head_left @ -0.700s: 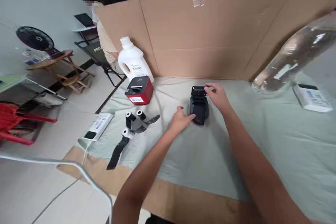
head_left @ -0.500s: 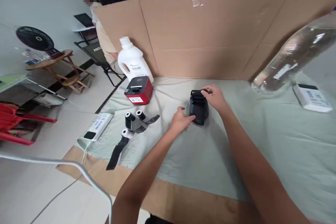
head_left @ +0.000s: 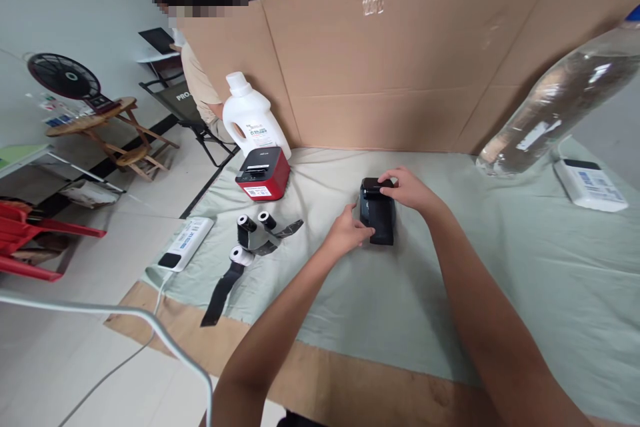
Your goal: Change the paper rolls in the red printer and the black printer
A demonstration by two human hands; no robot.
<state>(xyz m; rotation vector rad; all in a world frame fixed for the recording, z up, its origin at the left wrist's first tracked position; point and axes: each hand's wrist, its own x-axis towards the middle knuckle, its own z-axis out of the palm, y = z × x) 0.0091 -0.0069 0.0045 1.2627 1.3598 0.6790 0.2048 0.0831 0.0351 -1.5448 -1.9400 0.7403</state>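
Note:
A small dark portable receipt printer (head_left: 370, 211) sits on the pale green cloth, with a strip of black paper (head_left: 383, 235) hanging over its front. My left hand (head_left: 346, 232) holds the printer at its lower left, the thumb on the paper strip and the fingers along the side. Thumb and fingertips of my right hand (head_left: 411, 191) grip the right end of the printer's lid (head_left: 371, 185), which lies lowered over the top. I cannot tell whether the lid is latched. The printer's inside is hidden.
Black paper rolls (head_left: 248, 232) with loose tails lie to the left. Behind them stand a red and black printer (head_left: 273, 180) and a white jug (head_left: 253, 113). A cardboard wall (head_left: 380, 80) closes the back. A large plastic bottle (head_left: 550, 107) leans right, beside a white power bank (head_left: 590, 185).
The printer's lid, raised at first, has swung down toward me over the body. My right hand has moved down and slightly left with it. My left hand stays at the printer's lower left.

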